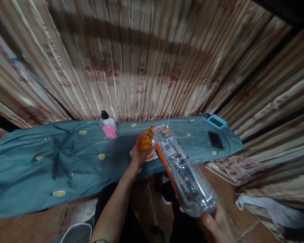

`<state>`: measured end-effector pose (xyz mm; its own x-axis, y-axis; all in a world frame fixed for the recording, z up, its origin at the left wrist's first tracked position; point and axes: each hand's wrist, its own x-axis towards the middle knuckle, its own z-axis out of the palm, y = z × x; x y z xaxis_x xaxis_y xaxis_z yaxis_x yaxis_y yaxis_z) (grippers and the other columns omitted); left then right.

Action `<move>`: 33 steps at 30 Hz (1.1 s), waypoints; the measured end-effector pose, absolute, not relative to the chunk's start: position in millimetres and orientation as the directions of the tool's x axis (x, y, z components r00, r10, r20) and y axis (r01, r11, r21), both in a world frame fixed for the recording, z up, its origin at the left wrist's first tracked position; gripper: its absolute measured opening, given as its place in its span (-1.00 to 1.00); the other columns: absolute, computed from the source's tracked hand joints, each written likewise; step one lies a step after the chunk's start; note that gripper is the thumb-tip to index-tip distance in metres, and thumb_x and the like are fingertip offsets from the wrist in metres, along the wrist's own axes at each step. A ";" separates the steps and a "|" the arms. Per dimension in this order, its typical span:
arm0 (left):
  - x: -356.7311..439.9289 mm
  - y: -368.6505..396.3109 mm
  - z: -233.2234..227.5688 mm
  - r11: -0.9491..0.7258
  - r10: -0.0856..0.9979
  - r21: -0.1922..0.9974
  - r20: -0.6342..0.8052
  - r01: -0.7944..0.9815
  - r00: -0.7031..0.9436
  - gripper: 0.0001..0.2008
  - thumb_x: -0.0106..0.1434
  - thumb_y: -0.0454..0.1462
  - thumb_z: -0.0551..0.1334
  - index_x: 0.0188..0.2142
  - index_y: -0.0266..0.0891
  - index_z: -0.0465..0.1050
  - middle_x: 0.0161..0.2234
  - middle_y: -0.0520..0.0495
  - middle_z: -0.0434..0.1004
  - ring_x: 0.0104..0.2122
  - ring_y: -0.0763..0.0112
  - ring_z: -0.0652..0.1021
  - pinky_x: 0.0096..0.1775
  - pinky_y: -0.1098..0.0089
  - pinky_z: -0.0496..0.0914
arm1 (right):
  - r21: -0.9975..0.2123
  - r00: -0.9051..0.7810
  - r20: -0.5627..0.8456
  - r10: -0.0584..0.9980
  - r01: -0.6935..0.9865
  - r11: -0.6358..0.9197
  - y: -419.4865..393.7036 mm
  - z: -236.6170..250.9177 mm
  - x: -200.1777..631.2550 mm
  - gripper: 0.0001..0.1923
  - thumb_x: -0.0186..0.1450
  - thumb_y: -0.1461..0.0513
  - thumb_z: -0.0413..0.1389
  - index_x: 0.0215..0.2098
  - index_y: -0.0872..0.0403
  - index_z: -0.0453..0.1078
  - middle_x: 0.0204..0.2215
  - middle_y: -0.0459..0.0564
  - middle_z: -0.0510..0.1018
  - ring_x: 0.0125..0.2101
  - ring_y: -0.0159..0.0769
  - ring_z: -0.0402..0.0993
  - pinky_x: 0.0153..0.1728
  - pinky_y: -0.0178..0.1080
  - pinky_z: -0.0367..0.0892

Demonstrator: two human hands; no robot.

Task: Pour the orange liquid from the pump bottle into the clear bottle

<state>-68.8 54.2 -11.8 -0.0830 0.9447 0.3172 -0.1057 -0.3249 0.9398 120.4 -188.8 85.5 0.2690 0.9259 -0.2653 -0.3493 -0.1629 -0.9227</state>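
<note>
My right hand (pixel 212 221) grips the base of a large clear plastic bottle (pixel 183 168) with an orange-edged label and a barcode. The bottle tilts, its neck end up and away from me. My left hand (pixel 138 153) is wrapped round an orange see-through bottle (pixel 145 140), held against the neck of the clear bottle. Whether anything flows between them I cannot tell. Beneath my left hand a white and orange piece (pixel 152 156) lies on the cloth, partly hidden. A thin white stick-like thing (pixel 169 120) shows just beyond the clear bottle.
A teal patterned cloth (pixel 73 148) covers the long low surface. On it stand a clear bottle with black cap and pink label (pixel 108 126), a blue-framed digital display (pixel 216 121) and a pixelated dark object (pixel 215 139). Striped curtains (pixel 131 67) hang behind and at both sides.
</note>
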 end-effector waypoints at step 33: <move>-67.1 54.2 -10.5 -0.315 0.948 0.945 0.308 -0.090 -0.083 -0.35 0.01 -0.28 0.45 0.11 -0.10 0.35 -0.04 -0.08 0.60 -0.07 0.17 0.62 -0.02 0.19 0.56 | -0.921 0.320 -0.253 0.913 -0.369 -0.125 -189.4 88.5 112.5 -0.27 -0.06 -0.08 0.45 0.04 -0.08 0.45 0.02 0.09 0.63 -0.03 0.07 0.60 -0.08 0.01 0.53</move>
<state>-67.1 54.2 -10.5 -0.0829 0.9478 0.3081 -0.0898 -0.3150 0.9448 112.5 -189.4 88.5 0.3197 0.9132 -0.2525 -0.3690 -0.1255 -0.9209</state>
